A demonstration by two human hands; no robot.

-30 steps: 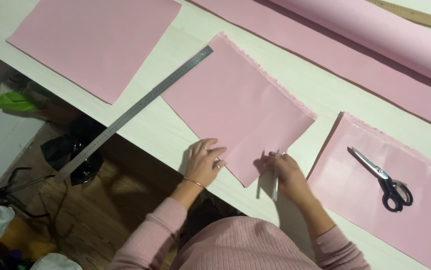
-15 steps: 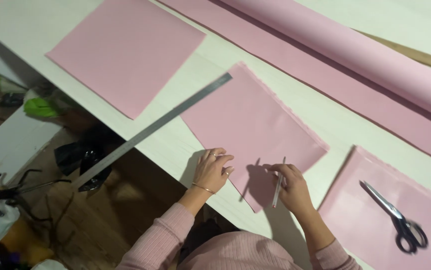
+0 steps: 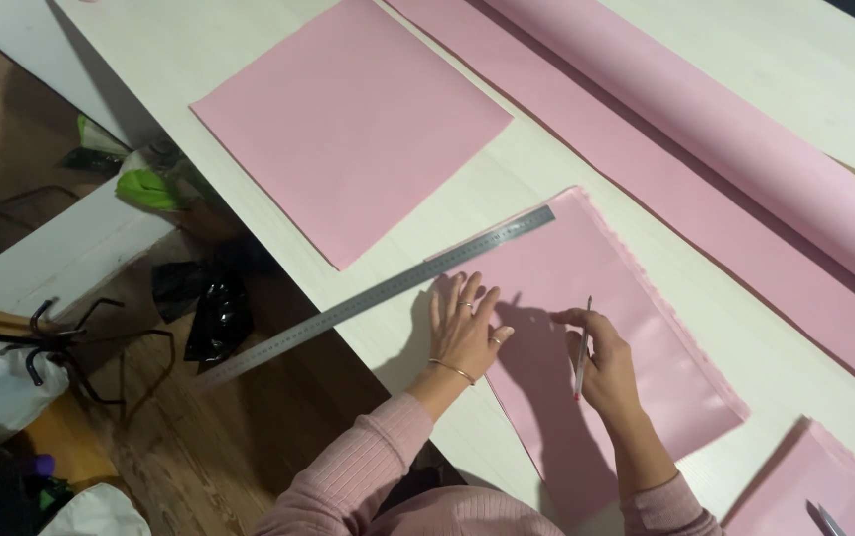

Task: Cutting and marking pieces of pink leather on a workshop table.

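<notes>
My left hand (image 3: 465, 328) lies flat with fingers spread on the near left edge of a folded pink fabric piece (image 3: 626, 298) on the white table (image 3: 249, 60). My right hand (image 3: 601, 362) rests on the same piece and grips a thin pen (image 3: 582, 349), tip pointing toward me. A long steel ruler (image 3: 378, 294) lies diagonally just beyond my left fingertips, one end on the fabric, the other end overhanging the table edge.
A larger pink fabric square (image 3: 353, 119) lies at the far left. A pink fabric roll (image 3: 735, 129) with an unrolled strip runs along the far right. Another pink piece (image 3: 824, 486) with scissors (image 3: 829, 521) sits at the bottom right. Bags and clutter (image 3: 199, 298) lie on the floor.
The view has shifted, so everything sits lower and more to the right. My left hand has opened flat onto the fabric's edge near the ruler. My right hand still holds the pen.
</notes>
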